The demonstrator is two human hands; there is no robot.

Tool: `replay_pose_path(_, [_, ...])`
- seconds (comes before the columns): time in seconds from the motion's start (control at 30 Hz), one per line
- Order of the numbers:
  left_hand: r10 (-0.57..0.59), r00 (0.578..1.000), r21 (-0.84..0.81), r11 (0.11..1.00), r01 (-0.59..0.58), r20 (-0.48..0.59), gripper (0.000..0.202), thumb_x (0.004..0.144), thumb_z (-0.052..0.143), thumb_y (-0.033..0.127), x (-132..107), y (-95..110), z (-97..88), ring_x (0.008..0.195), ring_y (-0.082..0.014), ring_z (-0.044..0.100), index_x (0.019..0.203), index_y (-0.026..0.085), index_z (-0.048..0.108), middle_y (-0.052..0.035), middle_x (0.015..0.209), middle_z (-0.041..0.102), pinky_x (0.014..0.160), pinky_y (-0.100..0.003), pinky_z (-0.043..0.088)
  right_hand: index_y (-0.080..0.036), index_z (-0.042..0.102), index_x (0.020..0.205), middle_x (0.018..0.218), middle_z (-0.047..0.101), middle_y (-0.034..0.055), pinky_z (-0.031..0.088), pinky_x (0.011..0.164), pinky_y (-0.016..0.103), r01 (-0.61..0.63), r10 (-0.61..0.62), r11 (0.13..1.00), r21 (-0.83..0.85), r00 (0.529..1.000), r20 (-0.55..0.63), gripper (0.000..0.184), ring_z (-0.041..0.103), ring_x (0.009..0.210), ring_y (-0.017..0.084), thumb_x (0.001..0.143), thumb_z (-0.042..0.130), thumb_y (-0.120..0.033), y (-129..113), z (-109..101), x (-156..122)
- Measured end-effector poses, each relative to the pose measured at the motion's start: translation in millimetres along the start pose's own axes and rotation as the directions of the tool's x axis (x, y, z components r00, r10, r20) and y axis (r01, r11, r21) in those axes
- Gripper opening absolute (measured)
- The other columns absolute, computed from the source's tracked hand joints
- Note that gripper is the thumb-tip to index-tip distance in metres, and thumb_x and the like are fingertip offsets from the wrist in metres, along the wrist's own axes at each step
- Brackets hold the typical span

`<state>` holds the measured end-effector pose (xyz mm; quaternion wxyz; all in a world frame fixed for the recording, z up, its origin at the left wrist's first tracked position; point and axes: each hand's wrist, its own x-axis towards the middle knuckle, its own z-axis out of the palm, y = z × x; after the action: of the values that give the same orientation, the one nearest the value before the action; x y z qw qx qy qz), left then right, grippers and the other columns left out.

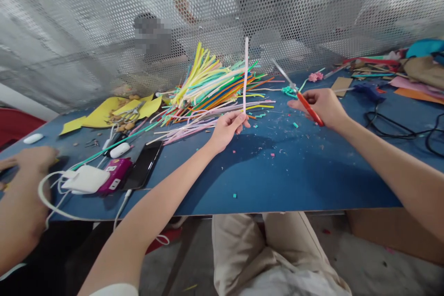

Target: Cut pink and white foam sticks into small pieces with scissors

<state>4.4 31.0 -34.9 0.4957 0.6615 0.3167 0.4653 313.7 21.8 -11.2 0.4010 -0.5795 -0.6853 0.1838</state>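
Note:
My left hand (231, 130) pinches the lower end of a pale pink pipe cleaner (246, 74), which stands almost upright above the table. My right hand (321, 106) is closed around scissors with red-orange handles (310, 108); their metal blades point up and to the left, apart from the pipe cleaner. Behind my left hand lies a large heap of pipe cleaners (208, 85) in yellow, white, green, orange and pink. Beyond the scissors are a curled teal piece (289, 92) and a pink fluffy shape (315, 77).
A phone (144, 164), a purple box (115, 175) and a white charger (86, 179) with cables lie left. Another person's hand (36, 159) rests beyond them. Yellow sheets (100, 113) lie behind. At right are a blue glue gun (369, 91) and black cord (391, 133). Perforated metal (215, 0) stands behind the table.

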Motion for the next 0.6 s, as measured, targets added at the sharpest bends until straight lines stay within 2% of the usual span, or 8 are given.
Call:
replay_pose_path(0.07, [0.039,0.999,0.018,0.999,-0.039,0.01,0.035,0.092,0.065,0.049,-0.9,1.0,-0.4,0.052,-0.0052,0.048,0.089,0.015,0.069,-0.0018,0.073,0.067,0.051,-0.021,0.035,-0.023,0.059,0.068,0.057,0.05,0.0001,0.032,0.049,0.031,-0.002,0.003,1.0,-0.021,0.998,0.056,0.052,0.041,0.051,0.014,0.072,0.07,-0.074,-8.4,4.0,-7.3])
replay_pose_path(0.17, [0.08,0.997,0.005,0.997,-0.08,0.006,0.032,0.094,0.062,0.048,-1.7,1.7,-1.0,0.051,-0.0054,0.047,0.088,0.016,0.065,0.0003,0.07,0.063,0.05,-0.021,0.036,-0.024,0.057,0.075,0.061,0.051,0.0007,0.033,0.051,0.032,0.007,-0.009,1.0,0.013,0.987,0.163,0.054,0.043,0.054,0.015,0.077,0.063,-0.077,-16.6,7.5,-15.4])
replay_pose_path(0.27, [0.111,0.994,-0.038,0.993,-0.112,-0.023,0.028,0.097,0.058,0.045,-2.2,1.4,-1.7,0.048,-0.0052,0.044,0.088,0.018,0.061,0.0033,0.065,0.056,0.048,-0.021,0.033,-0.023,0.055,0.086,0.068,0.054,0.0019,0.035,0.053,0.032,0.069,-0.084,0.996,0.054,0.927,0.367,0.057,0.046,0.057,0.016,0.085,0.048,-0.079,-22.1,5.4,-22.1])
replay_pose_path(0.3, [0.118,0.993,-0.047,0.992,-0.119,-0.031,0.028,0.098,0.057,0.044,-2.6,1.5,-1.8,0.047,-0.0052,0.042,0.087,0.019,0.059,0.004,0.064,0.054,0.047,-0.021,0.032,-0.023,0.054,0.088,0.071,0.055,0.0023,0.036,0.055,0.032,0.102,-0.105,0.994,0.029,0.907,0.408,0.057,0.047,0.059,0.016,0.085,0.048,-0.079,-24.3,4.6,-24.4])
replay_pose_path(0.43, [0.14,0.99,-0.025,0.99,-0.14,-0.034,0.028,0.097,0.058,0.044,-5.7,5.0,1.0,0.046,-0.0057,0.039,0.084,0.019,0.058,0.0051,0.061,0.046,0.045,-0.021,0.027,-0.023,0.05,0.09,0.073,0.056,0.0019,0.035,0.06,0.033,0.153,-0.05,0.966,-0.207,0.9,0.433,0.057,0.049,0.062,0.018,0.076,0.062,-0.077,-37.3,7.0,-34.8])
replay_pose_path(0.6, [0.154,0.988,0.055,0.986,-0.155,0.026,0.03,0.096,0.06,0.044,-10.6,13.4,7.3,0.049,-0.0075,0.037,0.081,0.018,0.061,0.0047,0.056,0.042,0.047,-0.023,0.027,-0.023,0.048,0.092,0.074,0.055,0.0013,0.035,0.062,0.033,0.147,-0.028,0.968,-0.204,0.869,0.493,0.054,0.051,0.065,0.02,0.081,0.059,-0.074,-49.6,17.2,-45.1])
